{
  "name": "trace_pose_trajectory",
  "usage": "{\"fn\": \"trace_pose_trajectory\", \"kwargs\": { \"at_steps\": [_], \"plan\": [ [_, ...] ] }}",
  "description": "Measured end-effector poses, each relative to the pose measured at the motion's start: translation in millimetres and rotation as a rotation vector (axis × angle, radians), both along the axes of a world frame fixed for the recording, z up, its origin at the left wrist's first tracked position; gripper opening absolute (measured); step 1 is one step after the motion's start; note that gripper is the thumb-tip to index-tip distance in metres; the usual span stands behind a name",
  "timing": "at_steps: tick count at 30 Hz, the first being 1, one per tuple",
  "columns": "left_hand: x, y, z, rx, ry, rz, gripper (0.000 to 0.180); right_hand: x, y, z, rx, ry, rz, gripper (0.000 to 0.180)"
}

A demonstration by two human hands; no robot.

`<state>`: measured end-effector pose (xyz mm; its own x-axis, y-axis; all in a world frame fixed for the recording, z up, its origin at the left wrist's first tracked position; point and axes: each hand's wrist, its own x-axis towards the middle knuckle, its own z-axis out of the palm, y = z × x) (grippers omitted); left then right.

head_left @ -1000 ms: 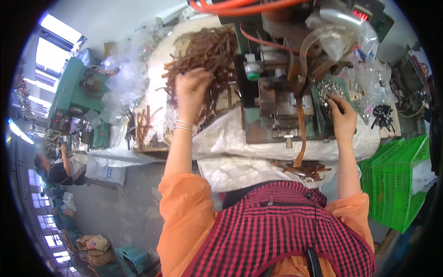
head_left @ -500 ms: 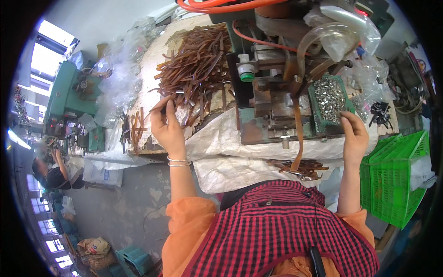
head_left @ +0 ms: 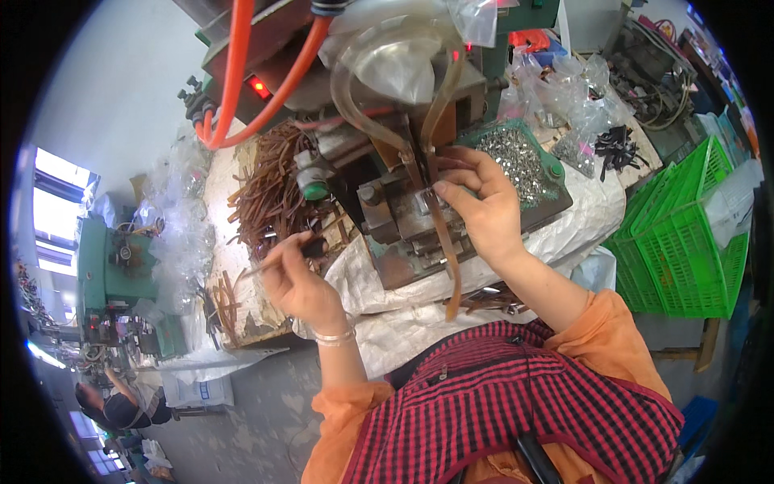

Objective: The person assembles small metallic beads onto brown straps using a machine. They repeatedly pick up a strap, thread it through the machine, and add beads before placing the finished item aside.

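Note:
My left hand (head_left: 305, 292) is closed in a pinch on a thin brown strip (head_left: 256, 268), beside the near edge of a heap of similar brown strips (head_left: 278, 189). My right hand (head_left: 482, 206) reaches in at the bench press (head_left: 387, 211), thumb and fingers drawn together right by its working point. Whatever lies between those fingertips is hidden. Another brown strip (head_left: 446, 258) hangs from the working point down over the press's front edge. Just beyond my right hand stands a green tray (head_left: 551, 165) full of small shiny metal pieces (head_left: 513, 161).
Orange hoses (head_left: 235, 73) and a clear bent tube (head_left: 347, 89) arch over the press. Green plastic crates (head_left: 685, 234) stand at the right. Clear plastic bags (head_left: 181, 242) line the bench's left side. Farther left, a person (head_left: 121, 399) sits at another green machine (head_left: 121, 266).
My right hand has moved left from beside the metal-piece tray to the press's working point. My left hand, holding a strip, is now lower in view. The whole view has turned and shifted.

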<state>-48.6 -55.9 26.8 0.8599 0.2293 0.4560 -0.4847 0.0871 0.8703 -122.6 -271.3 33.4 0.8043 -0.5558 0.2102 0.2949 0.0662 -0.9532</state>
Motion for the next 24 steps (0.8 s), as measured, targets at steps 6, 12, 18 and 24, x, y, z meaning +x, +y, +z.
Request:
{"fn": "trace_pose_trajectory", "kwargs": {
  "at_steps": [6, 12, 18, 24],
  "plan": [
    [5.9, -38.8, 80.6, 0.076, -0.257, -0.273, 0.007, -4.4, 16.0, 24.7, 0.291, 0.001, 0.063, 0.048],
    [-21.7, -32.7, 43.6, 0.581, -0.712, -0.294, 0.022, -38.6, -15.8, 32.6, -0.244, 0.046, 0.232, 0.05],
    [-29.3, -69.0, 19.0, 0.719, -1.006, -0.359, 0.026, -30.0, -98.3, -60.4, -1.312, 0.496, -0.547, 0.024],
    [-21.2, -67.7, 8.6, 0.711, -1.096, -0.296, 0.029, -20.6, -115.0, -73.2, -1.007, 0.351, -0.517, 0.014]
  ]
}}
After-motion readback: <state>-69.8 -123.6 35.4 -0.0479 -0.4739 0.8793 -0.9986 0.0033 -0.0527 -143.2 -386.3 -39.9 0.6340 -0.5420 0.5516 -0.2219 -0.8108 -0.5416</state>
